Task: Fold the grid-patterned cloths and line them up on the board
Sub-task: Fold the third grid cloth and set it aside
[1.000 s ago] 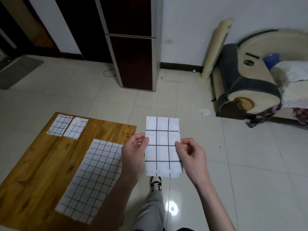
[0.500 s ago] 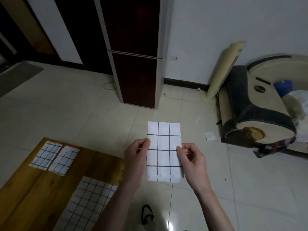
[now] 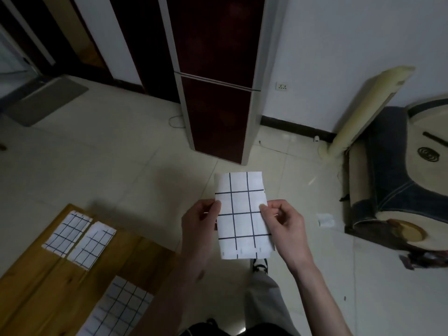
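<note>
Left hand (image 3: pixel 198 229) and right hand (image 3: pixel 284 223) keep pinching the folded white grid-patterned cloth (image 3: pixel 243 214) mid-air, unchanged; wooden board (image 3: pixel 31 287) placement pending.

Dark fridge (image 3: pixel 213 93), perhaps sofa (image 3: pixel 397 180).

The white grid-printed folded cloth (image 3: pixel 243 214) that I pinch between my left hand (image 3: pixel 197 224) and right hand (image 3: pixel 286 224) looks thin, matt and stiff, almost paper-like, with crisp creases. The two small folded grid cloths (image 3: pixel 78 240) and the larger flat grid cloth (image 3: pixel 118 309) show the same matt finish. They lie on an orange-brown wooden board (image 3: pixel 36 287), visibly grained, with a faint satin sheen. The pale floor tiles (image 3: pixel 121 166) are smooth and glossy. The tall dark-red cabinet (image 3: pixel 215 93) has glossy panels edged in matt grey trim. The cream-and-dark-blue sofa arm (image 3: pixel 397 180) looks like smooth leatherette with stitched seams.
</note>
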